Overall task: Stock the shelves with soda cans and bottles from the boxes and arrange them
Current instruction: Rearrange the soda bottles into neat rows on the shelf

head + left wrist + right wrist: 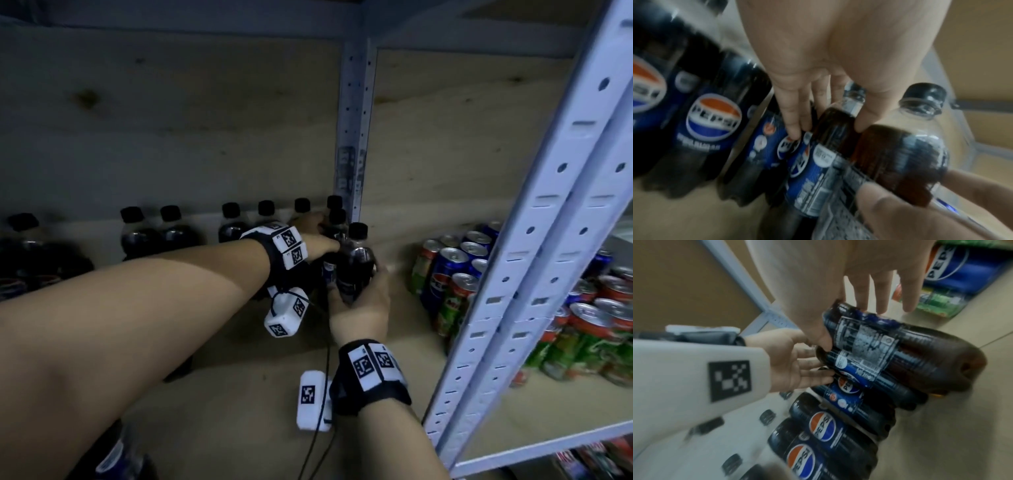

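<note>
Dark cola bottle (354,263) gripped by right hand (359,308) | left hand (317,236) fingers straight against neighbouring bottles, tips hidden | labels blurred

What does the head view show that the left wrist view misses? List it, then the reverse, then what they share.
Only the head view: the stacked cans at the right, the metal shelf post, and both wristbands. Only the left wrist view: the Pepsi logos on the standing bottles, and the left hand's fingers straight against their labels. Both: the right hand gripping the front bottle, the left hand beside it, and the row of dark bottles.
</note>
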